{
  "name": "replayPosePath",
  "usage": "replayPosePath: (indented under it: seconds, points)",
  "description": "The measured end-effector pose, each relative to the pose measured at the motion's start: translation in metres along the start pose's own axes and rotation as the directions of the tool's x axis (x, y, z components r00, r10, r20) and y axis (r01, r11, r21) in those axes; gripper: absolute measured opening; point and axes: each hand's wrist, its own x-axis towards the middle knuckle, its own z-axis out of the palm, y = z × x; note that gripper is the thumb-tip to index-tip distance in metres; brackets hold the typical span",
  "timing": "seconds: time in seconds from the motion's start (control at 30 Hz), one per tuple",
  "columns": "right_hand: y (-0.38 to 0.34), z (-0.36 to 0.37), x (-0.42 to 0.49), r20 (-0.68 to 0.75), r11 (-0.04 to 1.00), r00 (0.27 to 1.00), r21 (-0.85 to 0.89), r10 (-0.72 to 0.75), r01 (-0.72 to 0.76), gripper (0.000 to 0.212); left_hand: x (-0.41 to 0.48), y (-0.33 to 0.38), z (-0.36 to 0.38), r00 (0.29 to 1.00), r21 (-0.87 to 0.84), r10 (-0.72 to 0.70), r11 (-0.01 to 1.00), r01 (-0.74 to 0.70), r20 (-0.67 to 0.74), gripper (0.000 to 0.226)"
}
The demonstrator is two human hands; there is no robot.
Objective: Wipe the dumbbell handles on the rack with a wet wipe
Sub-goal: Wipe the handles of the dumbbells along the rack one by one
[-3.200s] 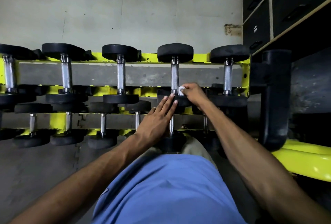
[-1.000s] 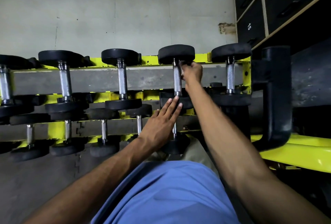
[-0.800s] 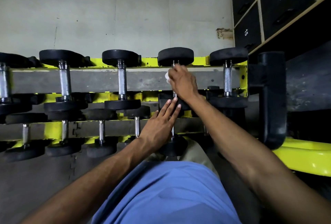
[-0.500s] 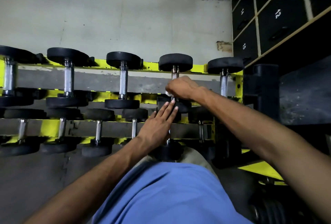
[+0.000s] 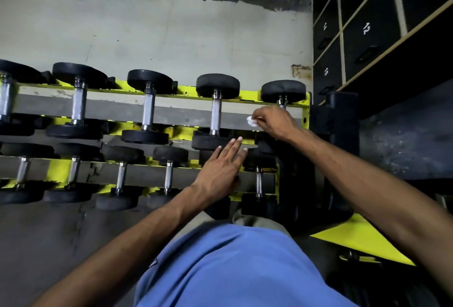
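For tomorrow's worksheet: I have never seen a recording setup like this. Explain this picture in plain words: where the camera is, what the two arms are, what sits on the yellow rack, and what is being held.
No machine here: each grip is a person's bare hand. One camera, worn on the head, looks down past the blue shirt at both arms. A yellow rack carries two rows of dumbbells with black heads and metal handles. The right grip pinches a small white wipe at the rightmost upper dumbbell, whose handle it mostly hides. The left grip holds nothing; it lies flat, fingers straight, over the near head of the next dumbbell.
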Motion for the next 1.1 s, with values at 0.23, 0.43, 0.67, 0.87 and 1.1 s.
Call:
replayPosePath:
  seconds: [0.23, 0.43, 0.67, 0.87, 1.1]
  points:
    - [0.055, 0.014, -0.038, 0.134, 0.989, 0.987, -0.106, -0.093, 0.107, 0.033, 0.057, 0.081, 0.009, 0.999, -0.009, 0.025, 1.0, -0.025, 0.038, 0.087]
    - [0.084, -0.013, -0.016, 0.097, 0.921, 0.988, -0.361, -0.117, 0.144, 0.018, 0.07, 0.103, 0.018, 0.996, 0.021, -0.052, 0.998, 0.051, 0.069, 0.092]
    - [0.096, -0.005, -0.032, 0.253, 0.876, 0.923, -0.318, -0.291, 0.363, 0.013, 0.079, 0.118, 0.019, 0.993, 0.045, -0.092, 0.995, 0.089, 0.071, 0.09]
    - [0.101, 0.022, -0.043, -0.045, 0.986, 0.991, -0.119, -0.125, 0.118, 0.013, 0.086, 0.121, 0.015, 0.997, 0.035, -0.052, 0.998, 0.05, 0.053, 0.093]
    - [0.102, 0.053, -0.063, 0.063, 0.727, 0.841, 0.472, 0.537, -0.499, 0.013, 0.09, 0.123, 0.01, 0.999, 0.091, -0.033, 0.995, 0.029, 0.043, 0.083]
